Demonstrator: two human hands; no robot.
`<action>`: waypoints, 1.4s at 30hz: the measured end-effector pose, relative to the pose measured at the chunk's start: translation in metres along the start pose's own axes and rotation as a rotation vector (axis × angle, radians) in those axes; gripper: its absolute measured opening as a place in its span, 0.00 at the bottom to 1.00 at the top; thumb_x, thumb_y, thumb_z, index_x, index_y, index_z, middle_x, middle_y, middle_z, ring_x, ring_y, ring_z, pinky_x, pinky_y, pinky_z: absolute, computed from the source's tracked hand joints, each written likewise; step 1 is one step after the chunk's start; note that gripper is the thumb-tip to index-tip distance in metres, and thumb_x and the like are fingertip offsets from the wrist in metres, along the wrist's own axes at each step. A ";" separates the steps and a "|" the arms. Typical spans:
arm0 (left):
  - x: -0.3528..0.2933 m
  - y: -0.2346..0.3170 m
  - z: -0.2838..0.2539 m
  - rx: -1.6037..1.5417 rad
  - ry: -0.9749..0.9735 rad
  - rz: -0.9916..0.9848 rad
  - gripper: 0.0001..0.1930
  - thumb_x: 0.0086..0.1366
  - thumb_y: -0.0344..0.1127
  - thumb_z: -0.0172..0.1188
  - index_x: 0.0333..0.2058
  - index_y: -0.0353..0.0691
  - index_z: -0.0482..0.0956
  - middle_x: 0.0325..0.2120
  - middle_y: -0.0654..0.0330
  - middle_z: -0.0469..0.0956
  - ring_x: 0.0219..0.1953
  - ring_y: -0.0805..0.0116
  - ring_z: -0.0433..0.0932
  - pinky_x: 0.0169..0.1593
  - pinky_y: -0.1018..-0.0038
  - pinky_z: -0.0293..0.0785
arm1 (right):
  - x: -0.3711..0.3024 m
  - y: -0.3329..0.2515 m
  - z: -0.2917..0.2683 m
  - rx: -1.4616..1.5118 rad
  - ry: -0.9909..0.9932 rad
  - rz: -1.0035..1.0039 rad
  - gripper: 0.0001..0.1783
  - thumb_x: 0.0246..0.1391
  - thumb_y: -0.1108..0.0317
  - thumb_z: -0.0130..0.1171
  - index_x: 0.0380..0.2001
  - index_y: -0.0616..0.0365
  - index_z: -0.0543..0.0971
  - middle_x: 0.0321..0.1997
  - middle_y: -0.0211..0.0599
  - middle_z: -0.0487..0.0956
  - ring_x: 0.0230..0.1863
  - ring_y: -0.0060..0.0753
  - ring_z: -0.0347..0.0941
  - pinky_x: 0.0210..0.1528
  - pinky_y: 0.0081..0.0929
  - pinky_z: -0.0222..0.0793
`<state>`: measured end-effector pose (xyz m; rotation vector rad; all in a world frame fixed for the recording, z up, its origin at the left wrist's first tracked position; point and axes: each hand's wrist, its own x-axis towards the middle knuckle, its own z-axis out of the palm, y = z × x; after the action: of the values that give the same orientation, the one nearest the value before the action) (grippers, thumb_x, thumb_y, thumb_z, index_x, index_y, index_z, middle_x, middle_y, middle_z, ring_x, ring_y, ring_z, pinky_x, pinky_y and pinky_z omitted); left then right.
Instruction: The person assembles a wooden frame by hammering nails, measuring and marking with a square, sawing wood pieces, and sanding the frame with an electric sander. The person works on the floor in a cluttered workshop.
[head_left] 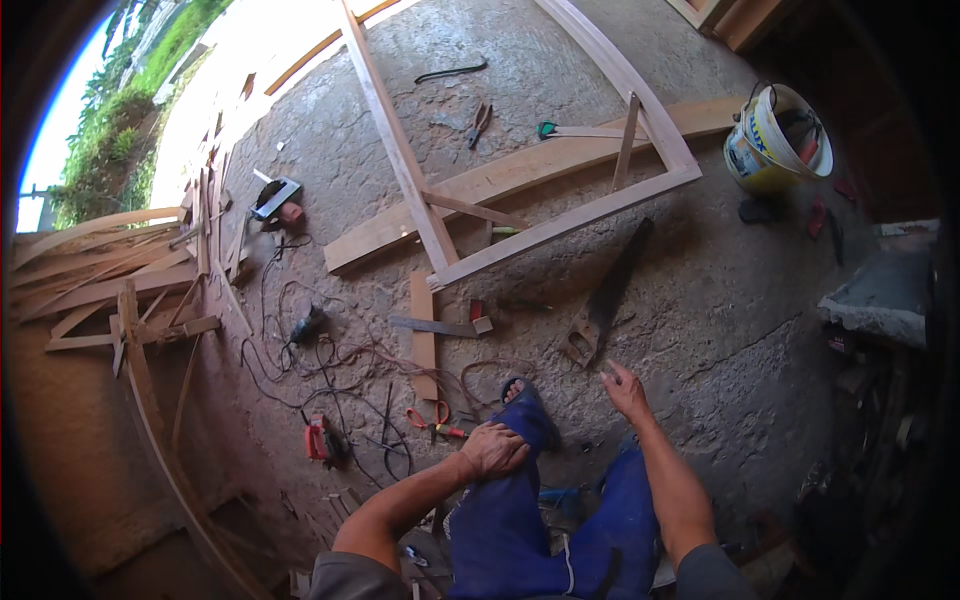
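Observation:
My left hand rests on the knee of my blue trousers, its fingers spread over the cloth and holding nothing. Just short of a hand saw on the floor, my right hand hovers with fingers stretched out and nothing in them. The saw's wooden handle points toward me, and its dark blade runs away to the upper right. Beyond it a wooden frame with short diagonal braces lies partly over a long plank. Red-handled pliers lie beside my foot, left of my knee.
Tangled cords cover the left floor, around a drill and a red power tool. Farther off lie pliers, a pry bar and a circular saw. A bucket stands right. Scrap wood is heaped left.

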<state>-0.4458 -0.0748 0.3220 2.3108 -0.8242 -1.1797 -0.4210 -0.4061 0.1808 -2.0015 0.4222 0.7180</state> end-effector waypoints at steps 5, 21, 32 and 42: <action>-0.033 0.035 0.056 -0.039 0.483 -0.232 0.18 0.71 0.47 0.51 0.36 0.41 0.83 0.38 0.49 0.85 0.47 0.51 0.82 0.54 0.55 0.75 | -0.110 -0.132 0.084 0.230 -0.227 0.218 0.30 0.63 0.61 0.62 0.65 0.63 0.73 0.43 0.45 0.85 0.37 0.31 0.82 0.40 0.32 0.76; -0.200 0.067 0.083 -1.780 1.377 -1.201 0.17 0.70 0.45 0.56 0.47 0.38 0.81 0.34 0.63 0.81 0.28 0.73 0.79 0.27 0.75 0.74 | -0.105 -0.249 -0.112 -0.273 -0.389 0.011 0.27 0.63 0.58 0.59 0.62 0.60 0.76 0.49 0.48 0.85 0.44 0.36 0.83 0.42 0.34 0.80; -0.134 0.274 0.188 -1.958 1.178 -1.441 0.17 0.69 0.44 0.55 0.47 0.38 0.83 0.34 0.60 0.83 0.30 0.67 0.82 0.33 0.69 0.79 | -0.137 -0.156 -0.316 -0.125 -0.306 0.227 0.28 0.65 0.62 0.57 0.66 0.61 0.71 0.44 0.41 0.81 0.38 0.34 0.80 0.36 0.31 0.78; -0.089 0.279 0.143 -1.642 1.227 -1.208 0.23 0.67 0.49 0.54 0.42 0.32 0.85 0.31 0.53 0.86 0.32 0.63 0.86 0.38 0.67 0.80 | -0.110 -0.154 -0.358 -0.962 -0.349 0.136 0.16 0.49 0.64 0.68 0.38 0.64 0.88 0.42 0.48 0.87 0.48 0.40 0.84 0.53 0.34 0.76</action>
<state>-0.6934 -0.2347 0.4615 1.2251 1.5432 -0.1138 -0.3070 -0.6371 0.4936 -2.6476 -0.0300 1.5313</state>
